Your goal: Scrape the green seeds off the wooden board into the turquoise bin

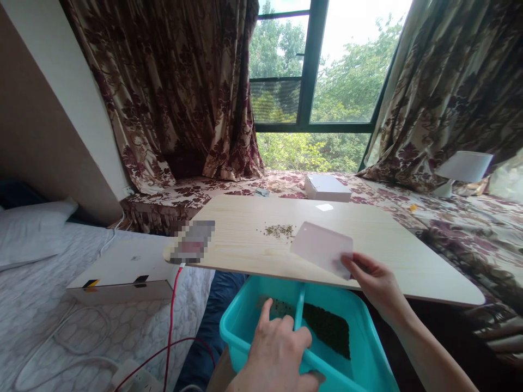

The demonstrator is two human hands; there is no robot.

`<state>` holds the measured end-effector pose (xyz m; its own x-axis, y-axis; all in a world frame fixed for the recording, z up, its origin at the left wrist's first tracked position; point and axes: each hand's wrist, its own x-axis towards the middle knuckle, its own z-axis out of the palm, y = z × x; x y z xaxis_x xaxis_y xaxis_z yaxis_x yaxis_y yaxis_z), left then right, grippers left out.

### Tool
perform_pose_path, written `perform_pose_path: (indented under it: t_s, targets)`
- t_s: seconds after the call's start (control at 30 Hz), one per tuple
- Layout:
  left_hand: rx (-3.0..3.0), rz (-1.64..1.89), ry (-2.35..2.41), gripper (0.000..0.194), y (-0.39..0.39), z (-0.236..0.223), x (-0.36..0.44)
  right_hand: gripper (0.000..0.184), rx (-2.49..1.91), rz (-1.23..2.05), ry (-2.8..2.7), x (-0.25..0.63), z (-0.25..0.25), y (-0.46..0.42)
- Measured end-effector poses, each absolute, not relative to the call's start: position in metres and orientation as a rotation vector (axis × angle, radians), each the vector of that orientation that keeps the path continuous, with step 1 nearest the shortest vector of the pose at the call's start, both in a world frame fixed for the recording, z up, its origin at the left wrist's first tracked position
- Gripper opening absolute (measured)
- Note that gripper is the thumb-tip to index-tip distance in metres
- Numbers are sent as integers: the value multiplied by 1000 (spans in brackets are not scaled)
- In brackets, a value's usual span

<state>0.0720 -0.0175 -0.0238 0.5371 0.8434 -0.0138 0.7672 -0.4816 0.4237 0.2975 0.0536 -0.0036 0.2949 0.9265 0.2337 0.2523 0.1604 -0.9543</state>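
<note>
A thin, pale translucent plastic sheet [321, 245] is pinched at its right corner by my right hand [373, 280], tilted just above the wooden tabletop. Left of the sheet lies a scatter of small greenish-brown grains [279, 231]. Below the table's near edge is a teal two-compartment bin [241, 313]. My left hand [278, 351] grips its near side around the rim, one finger stretched into the left compartment, the others bent. A few specks lie in that compartment. Dark green grains [329, 329] cover part of the right compartment's floor.
The light wooden table [241, 212] holds a blurred phone-like device [193, 242] with a red cable [174, 305] at its left end. A white box [122, 267] lies on the bed. Another white box [327, 188] and a lamp [466, 166] stand on the window ledge.
</note>
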Motion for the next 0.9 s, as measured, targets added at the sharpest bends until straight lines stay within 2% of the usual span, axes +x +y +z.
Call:
perform_pose_path:
  t_s: [0.3,0.9]
  targets:
    - [2363,293,1340,26,-18,-26,68,34,-1343,616,-1146,303,-10,84]
    - [2397,238,1345,25,-16,-24,70,33,-1413,575,-1153,311,-16,95]
